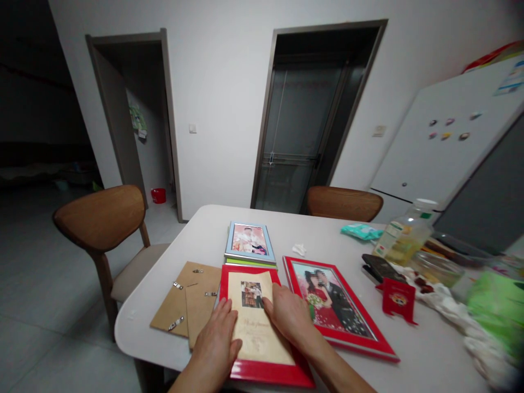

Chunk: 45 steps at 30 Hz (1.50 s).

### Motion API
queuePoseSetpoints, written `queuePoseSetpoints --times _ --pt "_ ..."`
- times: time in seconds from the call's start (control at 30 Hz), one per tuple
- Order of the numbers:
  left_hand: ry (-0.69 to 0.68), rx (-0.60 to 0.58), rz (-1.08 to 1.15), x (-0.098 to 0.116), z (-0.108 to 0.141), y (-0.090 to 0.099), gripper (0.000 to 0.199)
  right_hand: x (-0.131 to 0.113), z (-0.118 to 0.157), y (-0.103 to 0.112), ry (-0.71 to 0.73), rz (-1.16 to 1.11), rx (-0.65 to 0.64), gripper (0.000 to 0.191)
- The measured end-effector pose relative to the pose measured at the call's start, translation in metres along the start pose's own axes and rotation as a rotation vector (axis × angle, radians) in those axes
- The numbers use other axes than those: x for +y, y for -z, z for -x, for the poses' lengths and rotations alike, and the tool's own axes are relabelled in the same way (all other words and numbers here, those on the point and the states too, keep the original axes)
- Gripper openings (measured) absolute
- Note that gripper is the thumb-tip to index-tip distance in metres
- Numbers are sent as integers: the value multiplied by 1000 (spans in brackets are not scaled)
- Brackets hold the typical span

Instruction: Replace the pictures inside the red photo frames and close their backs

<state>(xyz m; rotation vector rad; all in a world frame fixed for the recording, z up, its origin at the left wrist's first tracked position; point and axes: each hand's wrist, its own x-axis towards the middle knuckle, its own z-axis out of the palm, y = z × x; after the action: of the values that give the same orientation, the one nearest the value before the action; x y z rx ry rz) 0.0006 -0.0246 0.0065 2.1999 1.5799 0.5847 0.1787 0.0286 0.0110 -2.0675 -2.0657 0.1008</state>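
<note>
In the head view, a red frame [262, 371] is seen lying flat at the near edge of the white tabletop [426, 355], with a cream paper insert [256, 322] bearing a small photo laid inside it. The left hand [219, 335] is spread open, palm down, on the insert's left edge; the right hand [289, 314] is pressed flat and open on its right edge, nothing being gripped. A brown backing board [186, 297] is placed just left of the frame, a second red framed portrait [338, 305] just right, and a blue-framed photo [249, 242] behind.
</note>
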Motion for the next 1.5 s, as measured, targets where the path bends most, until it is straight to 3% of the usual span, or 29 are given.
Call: queuePoseSetpoints --times 0.13,0.27,0.37,0.5,0.6,0.7,0.9,1.03,1.23,1.5 --pt "-28 65 31 -5 4 1 46 -2 5 3 35 -8 13 33" --pt "-4 155 -45 -34 12 13 46 -14 14 7 188 -129 103 42" --pt "128 152 -160 -66 18 25 54 -36 23 11 304 -239 128 44" --pt "164 109 -190 -91 23 39 60 -79 35 8 454 -362 -12 43" --pt "146 30 -138 -92 28 47 61 -105 39 -1 497 -321 -61 44" --pt "113 -17 -88 -89 34 50 65 -112 35 -11 464 -273 -34 44" --pt "62 118 -86 -95 38 43 54 -95 25 -16 331 -244 27 38" --pt "-19 189 -117 -97 34 37 48 -98 31 -21 397 -237 49 43" --pt "-53 250 -122 -100 32 28 41 -105 38 -17 548 -262 -49 39" --pt "81 235 139 -66 32 32 36 -99 36 -4 532 -511 -49 25"
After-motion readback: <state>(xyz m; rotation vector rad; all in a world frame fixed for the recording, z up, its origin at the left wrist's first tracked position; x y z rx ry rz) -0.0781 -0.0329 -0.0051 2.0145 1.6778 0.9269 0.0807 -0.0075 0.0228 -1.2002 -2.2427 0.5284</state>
